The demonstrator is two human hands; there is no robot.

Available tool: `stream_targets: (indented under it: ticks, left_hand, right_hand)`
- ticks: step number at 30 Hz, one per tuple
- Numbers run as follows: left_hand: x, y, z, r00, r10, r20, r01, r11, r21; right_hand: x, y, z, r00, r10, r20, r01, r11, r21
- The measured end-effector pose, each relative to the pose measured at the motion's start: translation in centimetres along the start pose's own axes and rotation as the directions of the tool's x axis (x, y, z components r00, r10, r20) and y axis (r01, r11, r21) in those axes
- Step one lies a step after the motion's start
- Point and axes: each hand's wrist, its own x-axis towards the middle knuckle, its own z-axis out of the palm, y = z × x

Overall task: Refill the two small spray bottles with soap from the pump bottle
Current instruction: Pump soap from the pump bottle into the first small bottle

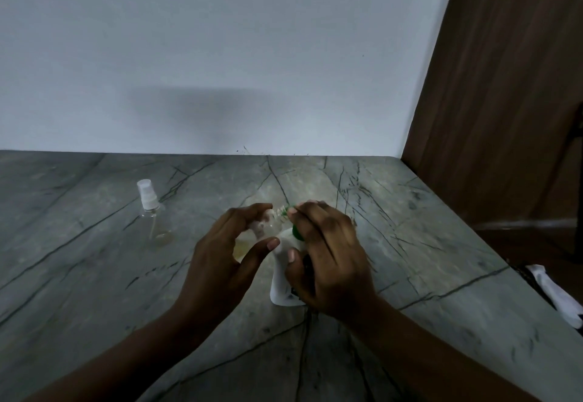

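Near the middle of the grey veined desk (pixel 94 275) both hands meet. The left hand (pixel 220 256) curls finger and thumb round a small clear spray bottle (pixel 268 228), tilted toward the right, with a little yellowish liquid low in it. The right hand (pixel 328 253) grips the white pump bottle (pixel 282 288), which stands on the desk, fingertips up at its green pump head (pixel 296 232) – the nozzle sits just beside the small bottle's neck, though blur hides whether they touch.

The second spray bottle (pixel 153 215) stands upright to the left and farther back, white sprayer on, well apart from the hands. Nothing lies between it and them.

The pale wall (pixel 220 54) closes the desk's far edge; a brown wooden panel (pixel 504 86) rises at the back right corner. The desk's right edge runs diagonally toward the viewer, and past it lies a white thing (pixel 555 294) – too dim to identify. Bare surface spreads left, front and right of the hands.
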Motion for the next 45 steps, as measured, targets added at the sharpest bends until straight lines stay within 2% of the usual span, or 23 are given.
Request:
stream_targets:
  ticks: [10, 15, 22, 32, 45]
  left_hand:
    - [0.5, 0.3, -0.3, 0.999, 0.012, -0.036, -0.013, 0.999, -0.03]
    - [0.5, 0.4, -0.4, 1.0, 0.002, -0.023, -0.003, 0.999, -0.034]
    - [0.4, 0.1, -0.3, 1.0, 0.019, -0.018, -0.02, 1.0, -0.019]
    - [-0.1, -0.5, 0.2, 1.0, 0.017, -0.003, -0.017, 1.0, -0.008]
    - [0.8, 0.2, -0.5, 0.999, 0.04, -0.029, -0.04, 0.999, 0.005]
  right_hand:
    - [1.5, 0.4, -1.1, 1.0, -0.011, -0.013, 0.011, 1.0, -0.016]
    - [1.7, 0.3, -1.4, 1.0, 0.014, 0.014, -0.013, 1.0, -0.01]
    - [1.1, 0.1, -0.9, 0.999, 0.012, -0.031, -0.013, 0.999, -0.05]
    - [0.4, 0.1, -0.4, 0.999, 0.009, -0.041, -0.009, 1.0, -0.011]
    - [1.5, 0.9, -1.1, 0.998, -0.062, 0.007, 0.063, 0.996, -0.061]
